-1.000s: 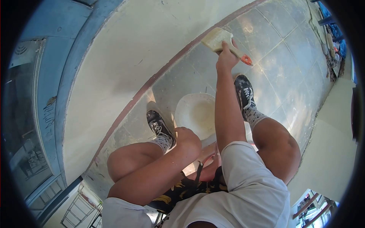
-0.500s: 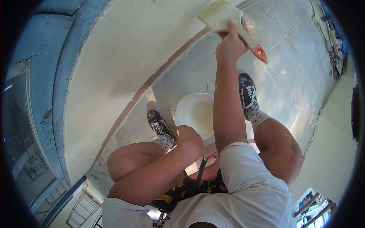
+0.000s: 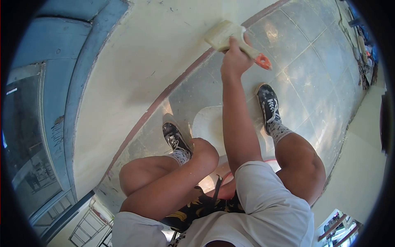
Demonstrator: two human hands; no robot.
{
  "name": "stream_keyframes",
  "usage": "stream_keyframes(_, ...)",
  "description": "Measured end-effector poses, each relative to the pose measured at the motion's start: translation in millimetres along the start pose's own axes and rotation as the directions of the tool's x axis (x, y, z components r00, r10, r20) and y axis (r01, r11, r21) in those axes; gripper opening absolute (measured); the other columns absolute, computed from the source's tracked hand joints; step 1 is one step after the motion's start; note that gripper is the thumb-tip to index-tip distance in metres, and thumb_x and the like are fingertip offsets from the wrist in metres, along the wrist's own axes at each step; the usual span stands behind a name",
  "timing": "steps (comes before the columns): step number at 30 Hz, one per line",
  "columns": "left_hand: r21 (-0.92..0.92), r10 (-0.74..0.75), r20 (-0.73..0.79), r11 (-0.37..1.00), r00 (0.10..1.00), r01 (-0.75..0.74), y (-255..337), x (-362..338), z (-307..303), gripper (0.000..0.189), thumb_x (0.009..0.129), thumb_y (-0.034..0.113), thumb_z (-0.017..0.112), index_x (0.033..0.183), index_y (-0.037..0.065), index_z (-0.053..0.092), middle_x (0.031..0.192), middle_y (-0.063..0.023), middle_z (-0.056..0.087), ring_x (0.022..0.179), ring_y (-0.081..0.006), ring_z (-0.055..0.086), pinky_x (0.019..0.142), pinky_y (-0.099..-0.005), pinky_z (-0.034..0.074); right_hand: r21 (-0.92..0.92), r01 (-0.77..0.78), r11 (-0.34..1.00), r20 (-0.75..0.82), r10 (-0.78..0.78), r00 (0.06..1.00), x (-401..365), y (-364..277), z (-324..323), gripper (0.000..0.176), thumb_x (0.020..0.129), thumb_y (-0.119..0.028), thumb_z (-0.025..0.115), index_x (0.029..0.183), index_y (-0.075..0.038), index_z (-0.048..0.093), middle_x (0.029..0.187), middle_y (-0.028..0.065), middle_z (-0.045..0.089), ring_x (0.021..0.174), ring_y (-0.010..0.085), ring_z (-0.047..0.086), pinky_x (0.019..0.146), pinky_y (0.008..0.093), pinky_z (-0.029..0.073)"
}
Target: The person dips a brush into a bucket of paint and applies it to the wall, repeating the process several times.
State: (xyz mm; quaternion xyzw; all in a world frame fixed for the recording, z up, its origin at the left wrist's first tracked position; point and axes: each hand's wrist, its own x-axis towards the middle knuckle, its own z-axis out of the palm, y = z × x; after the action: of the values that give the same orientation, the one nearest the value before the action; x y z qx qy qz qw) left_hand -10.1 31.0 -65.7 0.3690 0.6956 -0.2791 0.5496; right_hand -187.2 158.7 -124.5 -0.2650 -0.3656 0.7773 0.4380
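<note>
My right hand (image 3: 237, 59) is closed around the handle of a wide flat paintbrush (image 3: 222, 36). Pale cream paint coats the brush, and its handle ends in orange-red with a hanging hole. The brush head overlaps the lower part of the cream wall (image 3: 140, 53), just above the reddish-brown strip along its base. Bent over near my left knee is my left hand (image 3: 205, 154), its fingers hidden from view. A round white container (image 3: 207, 125), partly covered by my right forearm, stands on the floor between my shoes.
Grey floor tiles (image 3: 304, 70) with pale smears stretch to the right. A blue door frame (image 3: 78, 94) borders the wall on the left. Assorted items (image 3: 364, 49) lie along the far right edge. Beneath me shows part of something red (image 3: 271, 159).
My right hand and the paintbrush have shifted left and toward me, with the brush head now lower on the wall. The left arm has hardly moved.
</note>
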Motion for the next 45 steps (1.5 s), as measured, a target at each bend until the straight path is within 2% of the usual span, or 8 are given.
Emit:
stream_keyframes(4, -0.011, 0.021, 0.008, 1.000, 1.000, -0.021, 0, 2, 2, 0.029, 0.080, 0.019, 0.056, 0.105, 0.007, 0.067, 0.109, -0.0180, 0.060, 0.106, -0.0348, 0.054, 0.089, -0.0516, 0.039, -0.111, -0.005, 0.994, 0.094, 0.016, 0.995, -21, -31, 43, 0.050, 0.078, -0.001, 0.061, 0.122, 0.013, 0.044, 0.100, 0.0156, 0.060, 0.083, 0.0191, 0.062, 0.068, 0.0354, 0.055)
stream_keyframes(9, -0.054, -0.018, -0.016, 0.998, 1.000, 0.017, 0, 8, 6, 0.029, 0.080, 0.019, 0.055, 0.104, 0.006, 0.067, 0.109, -0.0185, 0.060, 0.106, -0.0355, 0.054, 0.090, -0.0528, 0.038, 0.257, 0.013, 0.966, 0.080, -0.035, 0.996, -1, -104, 43, 0.046, 0.078, 0.001, 0.059, 0.122, 0.010, 0.046, 0.097, 0.0170, 0.060, 0.085, 0.0224, 0.062, 0.067, 0.0356, 0.056)
stream_keyframes(14, -0.033, 0.025, -0.017, 0.999, 1.000, -0.026, 5, 2, 4, 0.029, 0.079, 0.018, 0.055, 0.102, 0.005, 0.067, 0.107, -0.0180, 0.060, 0.103, -0.0329, 0.055, 0.085, -0.0483, 0.040, 0.108, -0.028, 0.994, -0.136, 0.043, 0.990, 47, -30, -38, 0.046, 0.079, 0.002, 0.060, 0.122, 0.009, 0.045, 0.106, 0.0191, 0.057, 0.085, 0.0253, 0.063, 0.064, 0.0334, 0.058)
stream_keyframes(18, -0.012, 0.019, -0.044, 1.000, 0.999, -0.019, 10, 4, 15, 0.028, 0.079, 0.017, 0.055, 0.100, 0.003, 0.067, 0.104, -0.0164, 0.061, 0.099, -0.0304, 0.056, 0.078, -0.0441, 0.041, -0.050, -0.063, 0.997, -0.112, 0.057, 0.992, 61, 41, -79, 0.048, 0.079, 0.002, 0.061, 0.123, 0.009, 0.045, 0.107, 0.0188, 0.057, 0.087, 0.0248, 0.063, 0.064, 0.0342, 0.058)
stream_keyframes(21, -0.003, 0.015, -0.059, 1.000, 0.998, -0.016, 5, 7, 13, 0.028, 0.078, 0.017, 0.055, 0.099, 0.003, 0.067, 0.103, -0.0160, 0.061, 0.098, -0.0299, 0.056, 0.077, -0.0433, 0.041, -0.294, 0.005, 0.956, -0.025, -0.013, 1.000, 68, 70, -82, 0.047, 0.074, -0.004, 0.063, 0.117, 0.013, 0.052, 0.107, 0.0193, 0.061, 0.092, 0.0208, 0.062, 0.083, 0.0283, 0.047)
stream_keyframes(30, -0.033, 0.021, -0.107, 0.999, 0.994, -0.024, 2, 6, 15, 0.027, 0.077, 0.018, 0.056, 0.097, 0.002, 0.067, 0.101, -0.0159, 0.061, 0.099, -0.0303, 0.056, 0.078, -0.0422, 0.040, -0.290, 0.021, 0.957, -0.043, -0.035, 0.998, 75, 88, -35, 0.047, 0.073, -0.002, 0.063, 0.116, 0.012, 0.052, 0.104, 0.0181, 0.061, 0.091, 0.0214, 0.062, 0.080, 0.0280, 0.049)
stream_keyframes(34, -0.085, 0.013, -0.124, 0.996, 0.992, -0.024, -4, 0, 13, 0.027, 0.076, 0.017, 0.057, 0.096, 0.001, 0.067, 0.101, -0.0157, 0.060, 0.098, -0.0303, 0.056, 0.078, -0.0414, 0.040, 0.053, -0.136, 0.989, -0.120, 0.142, 0.983, 71, 49, -50, 0.048, 0.076, 0.002, 0.061, 0.122, 0.009, 0.048, 0.108, 0.0172, 0.057, 0.093, 0.0221, 0.061, 0.080, 0.0290, 0.049)
stream_keyframes(45, -0.085, 0.009, -0.117, 0.996, 0.993, -0.019, -3, 1, 16, 0.027, 0.077, 0.016, 0.057, 0.096, 0.001, 0.066, 0.100, -0.0144, 0.060, 0.096, -0.0280, 0.056, 0.077, -0.0387, 0.040, -0.188, -0.098, 0.977, -0.188, 0.062, 0.980, 60, 99, -68, 0.049, 0.075, -0.001, 0.062, 0.119, 0.013, 0.049, 0.111, 0.0198, 0.060, 0.098, 0.0222, 0.060, 0.085, 0.0300, 0.047)
